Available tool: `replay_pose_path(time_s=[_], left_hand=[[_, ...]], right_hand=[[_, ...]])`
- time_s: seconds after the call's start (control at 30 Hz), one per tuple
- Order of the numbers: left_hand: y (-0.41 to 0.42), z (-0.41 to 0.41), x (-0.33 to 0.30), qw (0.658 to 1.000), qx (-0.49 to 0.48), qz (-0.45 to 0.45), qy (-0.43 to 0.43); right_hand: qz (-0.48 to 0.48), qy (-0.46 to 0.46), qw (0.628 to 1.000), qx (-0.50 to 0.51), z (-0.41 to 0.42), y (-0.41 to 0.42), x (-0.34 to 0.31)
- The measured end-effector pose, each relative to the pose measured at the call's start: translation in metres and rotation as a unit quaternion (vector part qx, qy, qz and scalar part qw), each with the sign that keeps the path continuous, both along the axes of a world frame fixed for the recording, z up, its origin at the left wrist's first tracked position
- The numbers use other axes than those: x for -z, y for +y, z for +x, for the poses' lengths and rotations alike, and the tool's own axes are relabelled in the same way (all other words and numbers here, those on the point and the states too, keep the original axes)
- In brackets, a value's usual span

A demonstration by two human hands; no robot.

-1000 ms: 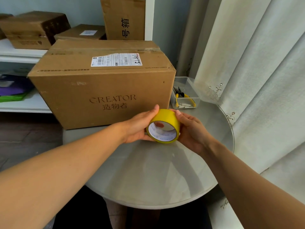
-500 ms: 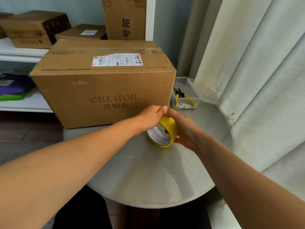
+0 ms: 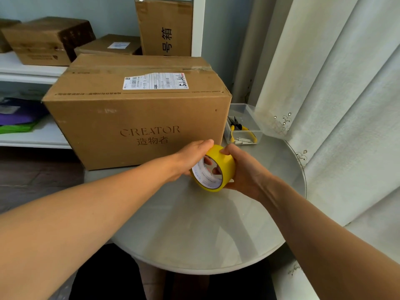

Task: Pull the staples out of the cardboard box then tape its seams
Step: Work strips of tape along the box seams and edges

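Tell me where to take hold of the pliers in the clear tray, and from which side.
Grip the yellow-handled pliers by their handles, coming straight down from above. The clear tray is open-topped with walls all round, and the cardboard box stands close on its left, so side approaches look blocked. Both hands currently hold the yellow tape roll.

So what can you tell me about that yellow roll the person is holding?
The yellow tape roll is a wide ring of glossy yellow tape wound on a white core with small print inside. It is held above the round grey table, just in front of the cardboard box, tilted so its open centre faces the camera. The left hand grips its left side, fingertips showing through the hole. The right hand cups its right side, thumb on top. No loose tape end is visible.
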State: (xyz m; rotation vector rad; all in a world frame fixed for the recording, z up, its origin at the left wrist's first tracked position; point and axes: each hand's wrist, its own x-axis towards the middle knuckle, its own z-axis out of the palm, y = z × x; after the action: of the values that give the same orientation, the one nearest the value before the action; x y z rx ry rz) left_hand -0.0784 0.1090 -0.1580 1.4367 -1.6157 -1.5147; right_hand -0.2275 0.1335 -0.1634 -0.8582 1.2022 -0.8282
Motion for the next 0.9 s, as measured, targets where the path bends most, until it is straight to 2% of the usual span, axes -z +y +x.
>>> replay_pose_path(time_s=[0.13, 0.33, 0.73, 0.9], left_hand=[[0.001, 0.002, -0.007, 0.998, 0.015, -0.06, 0.01], [-0.004, 0.018, -0.003, 0.997, 0.028, 0.022, 0.071], [-0.007, 0.021, 0.001, 0.996, 0.031, 0.037, 0.076], [-0.009, 0.022, -0.002, 0.995, 0.007, 0.034, 0.094]], right_hand=[[-0.019, 0.002, 0.999, 0.036, 0.007, 0.002, -0.001], [-0.036, -0.052, 0.997, 0.036, 0.01, 0.008, 0.006], [-0.07, -0.08, 0.994, -0.034, 0.007, 0.018, 0.0], [-0.093, -0.112, 0.989, -0.02, 0.002, 0.017, 0.003]])
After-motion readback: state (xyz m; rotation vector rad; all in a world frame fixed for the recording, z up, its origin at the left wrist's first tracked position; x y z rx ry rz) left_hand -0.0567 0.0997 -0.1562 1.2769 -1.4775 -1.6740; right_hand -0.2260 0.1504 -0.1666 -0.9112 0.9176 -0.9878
